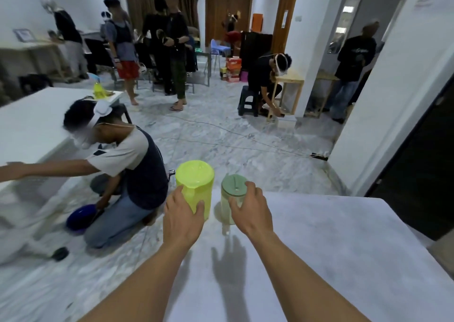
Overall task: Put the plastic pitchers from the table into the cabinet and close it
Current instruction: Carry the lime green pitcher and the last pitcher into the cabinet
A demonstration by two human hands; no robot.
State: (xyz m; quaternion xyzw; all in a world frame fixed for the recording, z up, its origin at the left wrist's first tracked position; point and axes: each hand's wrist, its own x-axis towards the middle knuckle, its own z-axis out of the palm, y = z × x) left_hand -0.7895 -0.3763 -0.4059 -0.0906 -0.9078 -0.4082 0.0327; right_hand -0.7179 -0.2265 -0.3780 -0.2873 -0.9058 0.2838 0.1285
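At the table's (319, 235) far left corner stood two lidded pitchers, side by side. Left hand (181, 216) wrapped the yellow pitcher (195, 186), thumb opposing fingers; right hand (250, 208), fingers spread, clasped the green-lidded pitcher (233, 191). Both looked empty, light, rigid and smooth: best gripped around the body.

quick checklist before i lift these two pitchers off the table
1. Left hand wrapped on the yellow-green plastic pitcher: ok.
2. Right hand around the clear plastic pitcher with the sage-green lid: ok.
3. Both lids seated: ok.
4. Pitchers upright, apart on the white table: ok.
5. Contents: cannot tell.
6. Cabinet in view and open: cannot tell.
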